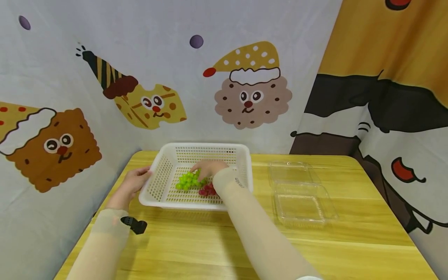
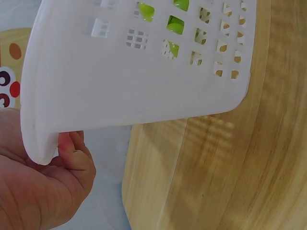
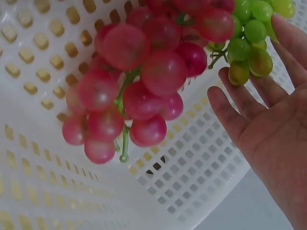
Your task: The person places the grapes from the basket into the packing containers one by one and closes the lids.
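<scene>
A white plastic basket with a perforated floor and walls stands on the table. Inside it lie a bunch of green grapes and, nearer its front right, a bunch of red grapes, partly covered by the right sleeve in the head view. My left hand grips the basket's left rim; the left wrist view shows the hand curled around the rim's edge. My right hand reaches down into the basket. Its fingers, mostly straight, touch the green grapes in the right wrist view.
Right of the basket, a clear plastic clamshell box lies with its lid raised or folded back. Wood-grained table surface extends in front of both. A cartoon-printed curtain hangs directly behind the table and along its sides.
</scene>
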`<action>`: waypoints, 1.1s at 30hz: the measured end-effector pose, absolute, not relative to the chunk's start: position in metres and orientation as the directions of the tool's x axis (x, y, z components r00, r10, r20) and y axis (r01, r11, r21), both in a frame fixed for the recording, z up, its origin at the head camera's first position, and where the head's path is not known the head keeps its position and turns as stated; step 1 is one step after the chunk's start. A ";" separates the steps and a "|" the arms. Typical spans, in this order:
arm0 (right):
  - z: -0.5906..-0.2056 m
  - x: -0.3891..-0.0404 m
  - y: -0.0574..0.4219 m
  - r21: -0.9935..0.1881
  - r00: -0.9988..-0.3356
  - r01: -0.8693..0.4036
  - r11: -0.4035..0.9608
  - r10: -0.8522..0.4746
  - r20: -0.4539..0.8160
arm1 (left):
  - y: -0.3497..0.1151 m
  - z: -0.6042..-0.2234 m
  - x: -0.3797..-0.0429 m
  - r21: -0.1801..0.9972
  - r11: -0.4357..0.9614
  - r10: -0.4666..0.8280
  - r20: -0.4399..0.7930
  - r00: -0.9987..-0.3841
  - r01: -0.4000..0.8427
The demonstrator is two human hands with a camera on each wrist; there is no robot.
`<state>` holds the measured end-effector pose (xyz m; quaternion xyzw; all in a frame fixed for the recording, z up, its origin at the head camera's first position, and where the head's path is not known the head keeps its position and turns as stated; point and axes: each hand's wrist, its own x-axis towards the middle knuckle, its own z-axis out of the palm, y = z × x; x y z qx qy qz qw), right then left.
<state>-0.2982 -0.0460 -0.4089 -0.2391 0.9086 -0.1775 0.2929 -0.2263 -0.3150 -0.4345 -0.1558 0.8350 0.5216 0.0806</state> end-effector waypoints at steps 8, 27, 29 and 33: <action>-0.415 -0.291 -0.049 -0.393 -0.762 -0.366 0.844 -0.514 -0.393 | -0.315 -0.436 -0.226 0.854 0.399 -0.172 -0.287 -0.942 -0.333; -0.425 -0.299 -0.047 -0.548 -0.744 -0.355 0.757 -0.584 -0.325 | -0.313 -0.435 -0.226 0.862 0.379 -0.182 -0.287 -0.941 -0.336; -0.421 -0.301 -0.047 -0.571 -0.742 -0.366 0.735 -0.600 -0.297 | -0.313 -0.436 -0.226 0.864 0.375 -0.185 -0.286 -0.940 -0.336; -0.413 -0.303 -0.047 -0.603 -0.749 -0.381 0.701 -0.617 -0.243 | -0.314 -0.435 -0.225 0.861 0.382 -0.190 -0.281 -0.941 -0.335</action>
